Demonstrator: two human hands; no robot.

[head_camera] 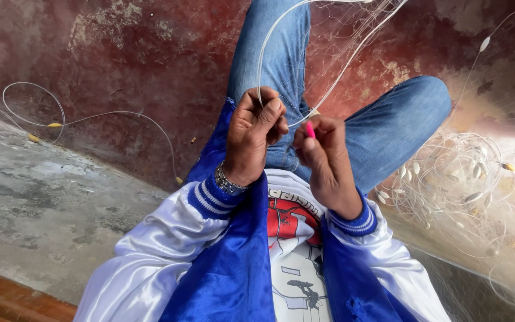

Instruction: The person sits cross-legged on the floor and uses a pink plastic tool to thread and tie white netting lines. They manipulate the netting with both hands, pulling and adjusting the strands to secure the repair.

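Net mending, mid-stitch by the look of it. Left hand [256, 128] is clenched, pinching the white cord [281, 42] and fine net mesh [359, 30] that rise out of the top of the view. Right hand [324, 152] grips a small pink tool [310, 129], probably a netting needle, tip just beside the left fingers. Both hands sit close together over the lap, above the blue jeans [388, 125].

Judged next move: pass the pink tool through the mesh and pull tight; needs steady tension from the left pinch.

Room: tight between the knees. Piled net with pale floats [448, 179] lies near the right knee, a snag risk. Loose line with yellow floats [55, 122] lies well apart on the concrete floor [37, 197] to the left.
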